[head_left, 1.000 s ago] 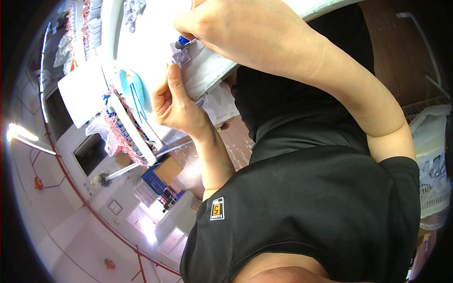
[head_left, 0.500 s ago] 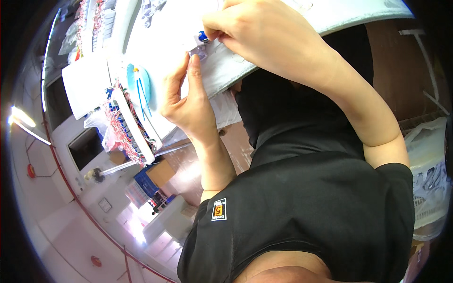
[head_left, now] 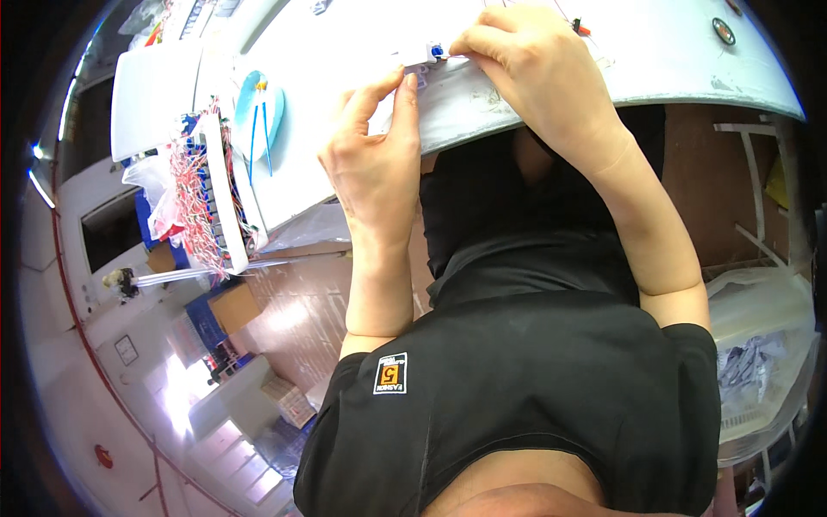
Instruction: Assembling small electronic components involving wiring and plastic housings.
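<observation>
A small white part with a blue tip (head_left: 428,53) sits at the near edge of the white table (head_left: 672,69). My right hand (head_left: 534,82) comes over it from the right and pinches it with its fingertips. My left hand (head_left: 370,164) reaches up from below, thumb and forefinger closed on the part's left end. The rest of the part is hidden under my fingers. My black shirt (head_left: 534,379) fills the lower picture.
On the table's left stand a round blue dish (head_left: 258,112) with thin wires, a white rack (head_left: 211,198) full of red and white wires, and a white tray (head_left: 151,95). A small round piece (head_left: 724,31) lies far right. A white basket (head_left: 762,370) stands on the floor.
Both hands and the table edge have shifted up and to the right in the picture. The hands stay closed on the small part.
</observation>
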Tool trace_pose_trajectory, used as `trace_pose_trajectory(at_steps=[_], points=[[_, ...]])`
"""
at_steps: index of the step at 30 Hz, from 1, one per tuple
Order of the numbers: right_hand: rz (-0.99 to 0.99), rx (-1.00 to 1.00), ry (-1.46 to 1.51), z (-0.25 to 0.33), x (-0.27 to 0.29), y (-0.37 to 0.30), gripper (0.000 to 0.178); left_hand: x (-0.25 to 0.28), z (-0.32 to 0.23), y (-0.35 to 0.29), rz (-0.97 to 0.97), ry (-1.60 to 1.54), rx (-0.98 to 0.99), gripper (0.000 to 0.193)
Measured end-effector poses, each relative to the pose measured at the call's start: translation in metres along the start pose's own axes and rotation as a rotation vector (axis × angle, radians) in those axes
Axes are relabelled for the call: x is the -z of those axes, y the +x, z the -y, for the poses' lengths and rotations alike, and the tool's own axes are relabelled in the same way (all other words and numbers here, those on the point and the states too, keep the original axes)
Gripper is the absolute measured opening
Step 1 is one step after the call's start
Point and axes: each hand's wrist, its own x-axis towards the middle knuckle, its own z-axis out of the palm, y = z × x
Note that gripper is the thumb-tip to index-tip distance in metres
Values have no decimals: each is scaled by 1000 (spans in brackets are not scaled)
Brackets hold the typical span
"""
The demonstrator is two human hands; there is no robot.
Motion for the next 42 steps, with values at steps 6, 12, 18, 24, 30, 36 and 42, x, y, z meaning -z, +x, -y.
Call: trace_pose_trajectory(at_steps=[6,12,18,24,30,36,42], points=[[15,138,-97,-3,2,1,7,3,0,0,24,13,14,16],[-51,206,-162,-6,7,-1,13,3,0,1,45,65,-37,17],[3,133,-158,-5,-4,-6,15,-3,4,-2,-6,42,-105,11],[26,-2,-11,-4,-5,-5,11,-6,1,-4,-22,104,-105,13],[36,-88,-58,-3,-13,2,11,-7,0,-5,-37,123,-117,14],[10,-173,70,4,-3,8,11,-6,0,-5,-24,141,-124,14],[13,-114,29,2,-6,4,11,-7,2,-6,-30,129,-121,14]])
